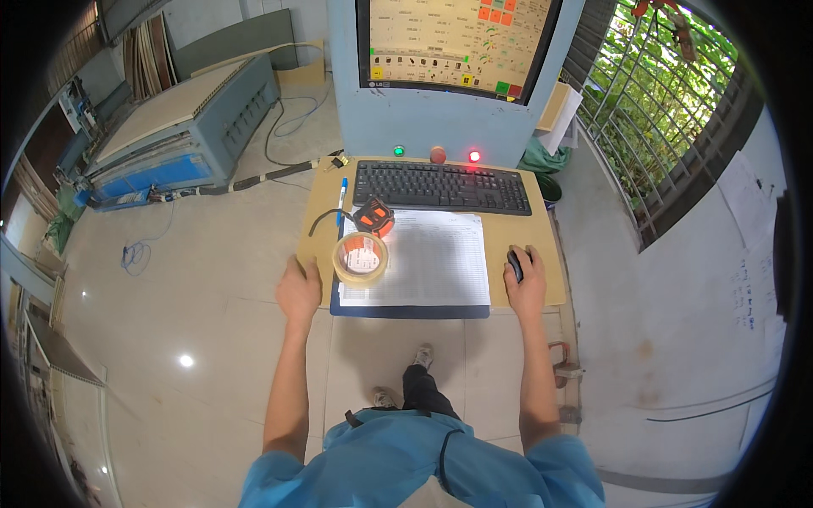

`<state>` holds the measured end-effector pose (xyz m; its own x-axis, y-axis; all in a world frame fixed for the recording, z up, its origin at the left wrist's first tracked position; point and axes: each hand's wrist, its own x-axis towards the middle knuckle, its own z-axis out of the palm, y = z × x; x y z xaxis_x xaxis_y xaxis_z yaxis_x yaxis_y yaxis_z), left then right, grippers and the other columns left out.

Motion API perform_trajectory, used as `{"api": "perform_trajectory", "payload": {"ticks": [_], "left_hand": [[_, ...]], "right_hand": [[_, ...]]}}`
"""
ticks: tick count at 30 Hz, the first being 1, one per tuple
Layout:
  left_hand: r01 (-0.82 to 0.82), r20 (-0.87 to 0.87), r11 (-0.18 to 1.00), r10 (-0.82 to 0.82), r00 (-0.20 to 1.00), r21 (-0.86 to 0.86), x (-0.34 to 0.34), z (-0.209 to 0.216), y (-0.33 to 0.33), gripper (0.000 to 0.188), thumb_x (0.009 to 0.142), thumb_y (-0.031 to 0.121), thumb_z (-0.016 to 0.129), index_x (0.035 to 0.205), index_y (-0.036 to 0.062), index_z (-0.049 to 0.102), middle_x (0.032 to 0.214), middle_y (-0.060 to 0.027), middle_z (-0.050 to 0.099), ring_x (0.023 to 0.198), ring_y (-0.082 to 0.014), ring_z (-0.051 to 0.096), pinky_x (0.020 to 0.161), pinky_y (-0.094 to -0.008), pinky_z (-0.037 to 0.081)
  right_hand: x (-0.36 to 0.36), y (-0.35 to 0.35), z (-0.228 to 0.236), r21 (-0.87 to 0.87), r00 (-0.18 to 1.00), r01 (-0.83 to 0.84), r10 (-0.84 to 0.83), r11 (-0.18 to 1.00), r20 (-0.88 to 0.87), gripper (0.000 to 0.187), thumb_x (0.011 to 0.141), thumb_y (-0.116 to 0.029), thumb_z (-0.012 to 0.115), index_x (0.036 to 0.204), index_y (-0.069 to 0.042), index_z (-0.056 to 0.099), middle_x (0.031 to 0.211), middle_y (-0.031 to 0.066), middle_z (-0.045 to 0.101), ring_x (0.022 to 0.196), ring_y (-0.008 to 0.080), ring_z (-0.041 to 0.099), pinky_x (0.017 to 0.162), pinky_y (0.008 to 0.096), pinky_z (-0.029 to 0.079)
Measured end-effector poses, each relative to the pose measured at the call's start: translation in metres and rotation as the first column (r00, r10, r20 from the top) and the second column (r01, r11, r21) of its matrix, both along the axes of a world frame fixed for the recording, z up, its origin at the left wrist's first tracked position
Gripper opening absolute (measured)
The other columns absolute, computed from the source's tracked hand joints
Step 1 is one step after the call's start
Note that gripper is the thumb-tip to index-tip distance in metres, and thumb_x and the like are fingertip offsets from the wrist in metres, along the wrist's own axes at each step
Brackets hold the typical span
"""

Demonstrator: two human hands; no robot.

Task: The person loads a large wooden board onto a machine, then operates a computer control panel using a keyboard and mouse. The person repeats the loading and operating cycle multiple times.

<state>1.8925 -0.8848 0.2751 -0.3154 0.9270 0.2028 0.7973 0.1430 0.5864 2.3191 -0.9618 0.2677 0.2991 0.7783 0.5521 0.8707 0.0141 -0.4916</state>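
My right hand (527, 292) rests over a black computer mouse (514, 266) on the right of a tan desk board (546, 245). My left hand (299, 289) is closed round the board's left edge, with some of its fingers hidden. Between my hands lies a dark blue clipboard (411, 311) with printed sheets (432, 262). A roll of tape (384, 264) sits on the sheets' left side, touching an orange and black tape measure (373, 218) behind it. A blue pen (342, 199) lies left of the tape measure. Behind them stretches a black keyboard (440, 186).
A lit monitor (449, 42) is set in a blue cabinet (423, 118) with a green light, a red knob and a glowing red light. At the left stands a large flat-bed machine (203, 110) with cables on the floor. A barred window (660, 102) is at the right.
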Motion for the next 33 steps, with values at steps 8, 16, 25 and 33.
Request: {"api": "perform_trajectory", "payload": {"ticks": [8, 16, 25, 33], "left_hand": [[0.006, -0.008, 1.0, -0.005, 1.0, 0.02, -0.0005, -0.0049, 0.0018, 0.042, 0.1, 0.043, 0.052, 0.116, 0.0049, 0.063, 0.093, -0.0203, 0.073, 0.084, -0.0419, 0.07, 0.075, -0.0505, 0.053], [0.009, 0.01, 1.0, -0.009, 1.0, 0.003, -0.0017, -0.0045, 0.0019, 0.042, 0.099, 0.042, 0.053, 0.118, 0.005, 0.062, 0.095, -0.0213, 0.073, 0.086, -0.0426, 0.07, 0.076, -0.0519, 0.053], [0.016, 0.009, 0.999, -0.017, 1.0, 0.029, -0.0018, -0.0074, 0.0024, 0.042, 0.099, 0.042, 0.054, 0.117, 0.0048, 0.062, 0.092, -0.0211, 0.073, 0.085, -0.042, 0.07, 0.075, -0.0514, 0.053], [0.012, 0.028, 0.999, -0.013, 1.0, 0.031, -0.002, -0.0052, 0.001, 0.042, 0.099, 0.042, 0.055, 0.116, 0.0046, 0.063, 0.089, -0.0203, 0.073, 0.083, -0.0417, 0.07, 0.074, -0.05, 0.053]], "right_hand": [[-0.0009, -0.0021, -0.0016, -0.004, 0.999, 0.035, -0.035, 0.999, -0.019, 0.038, 0.089, -0.016, 0.067, 0.126, -0.009, 0.067, 0.138, 0.0262, 0.055, 0.122, 0.0434, 0.057, 0.102, 0.0472, 0.048], [-0.0011, -0.0031, 0.0008, -0.006, 1.0, 0.019, -0.019, 1.0, -0.017, 0.039, 0.087, -0.016, 0.068, 0.126, -0.009, 0.068, 0.138, 0.026, 0.055, 0.122, 0.0424, 0.057, 0.103, 0.0465, 0.048], [-0.0014, -0.0041, -0.0022, 0.028, 0.999, 0.03, -0.03, 0.999, -0.014, 0.039, 0.085, -0.014, 0.069, 0.124, -0.011, 0.069, 0.137, 0.0244, 0.057, 0.12, 0.0419, 0.059, 0.102, 0.046, 0.049], [-0.0016, -0.0055, -0.0051, 0.075, 0.999, 0.022, -0.019, 0.997, -0.038, 0.038, 0.082, -0.012, 0.07, 0.12, -0.012, 0.071, 0.135, 0.0229, 0.059, 0.118, 0.04, 0.061, 0.1, 0.0448, 0.051]]}}
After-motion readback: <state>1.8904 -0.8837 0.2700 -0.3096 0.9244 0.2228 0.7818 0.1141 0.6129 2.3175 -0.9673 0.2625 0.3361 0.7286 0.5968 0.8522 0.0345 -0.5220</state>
